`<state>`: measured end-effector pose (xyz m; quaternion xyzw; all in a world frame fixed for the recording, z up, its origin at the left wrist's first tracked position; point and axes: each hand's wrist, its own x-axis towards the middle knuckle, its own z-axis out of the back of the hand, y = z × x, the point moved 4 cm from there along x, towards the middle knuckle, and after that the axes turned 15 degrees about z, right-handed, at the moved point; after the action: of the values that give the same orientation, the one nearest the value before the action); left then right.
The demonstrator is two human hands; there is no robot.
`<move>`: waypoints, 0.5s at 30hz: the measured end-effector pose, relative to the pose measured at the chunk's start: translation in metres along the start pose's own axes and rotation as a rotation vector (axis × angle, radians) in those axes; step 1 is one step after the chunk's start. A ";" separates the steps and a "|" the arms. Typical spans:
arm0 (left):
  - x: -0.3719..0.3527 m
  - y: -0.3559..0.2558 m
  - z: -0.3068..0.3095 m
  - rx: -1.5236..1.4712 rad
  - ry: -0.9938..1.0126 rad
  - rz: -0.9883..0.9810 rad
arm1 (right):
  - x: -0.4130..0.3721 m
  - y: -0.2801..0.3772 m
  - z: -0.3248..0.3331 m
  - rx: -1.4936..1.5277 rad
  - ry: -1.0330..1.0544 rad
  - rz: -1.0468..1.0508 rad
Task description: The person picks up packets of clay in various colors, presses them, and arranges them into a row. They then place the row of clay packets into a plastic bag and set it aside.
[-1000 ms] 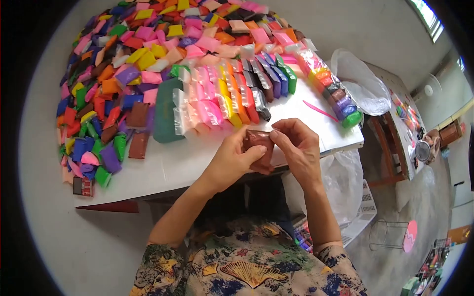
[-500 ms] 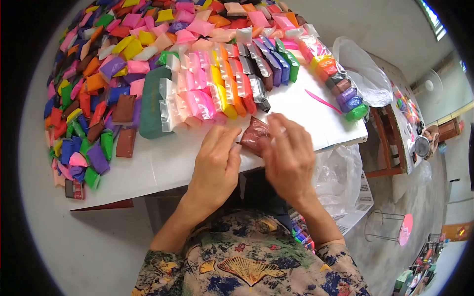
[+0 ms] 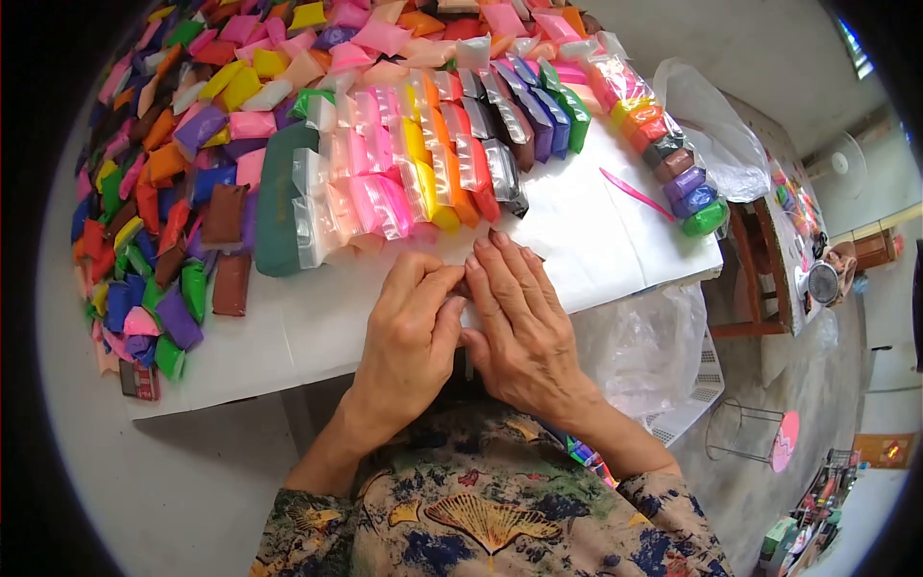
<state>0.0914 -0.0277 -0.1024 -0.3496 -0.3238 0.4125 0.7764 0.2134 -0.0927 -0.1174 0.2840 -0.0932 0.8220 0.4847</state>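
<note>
My right hand (image 3: 524, 337) lies flat with fingers stretched over a brown packet (image 3: 493, 234), of which only small edges show past the fingertips. Beside it my left hand (image 3: 409, 332) is closed, its thumb and index finger pinched at the packet's left side; what the fingertips grip is hidden. Just beyond the hands stand rows of clear-wrapped packets, among them a yellow one (image 3: 444, 217), a red one (image 3: 486, 203) and a black one (image 3: 506, 183). A dark green block (image 3: 279, 207) borders the rows on the left.
A large heap of coloured packets (image 3: 197, 130) covers the white table's (image 3: 635, 252) left and back. A pink tool (image 3: 635, 192) lies near a bagged row of packets (image 3: 663, 144). Clear plastic bags (image 3: 649, 356) hang by the front edge. A pink-topped stool (image 3: 785, 440) stands at right.
My right hand has flattened over the brown packet, now mostly covered. My left hand remains pinched beside it. The view has shifted slightly.
</note>
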 end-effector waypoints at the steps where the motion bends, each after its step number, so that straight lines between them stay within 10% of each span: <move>1: 0.000 0.000 -0.001 -0.002 0.001 -0.012 | 0.000 0.001 0.001 0.001 -0.005 -0.006; 7: -0.008 -0.004 -0.012 0.135 -0.148 -0.220 | -0.016 -0.003 0.025 0.292 -0.140 -0.010; 15: -0.015 -0.007 -0.011 0.142 -0.135 -0.325 | -0.041 0.001 0.023 -0.068 -0.317 -0.030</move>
<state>0.0963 -0.0465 -0.1056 -0.2087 -0.3976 0.3259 0.8320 0.2364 -0.1333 -0.1214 0.3948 -0.1919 0.7560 0.4855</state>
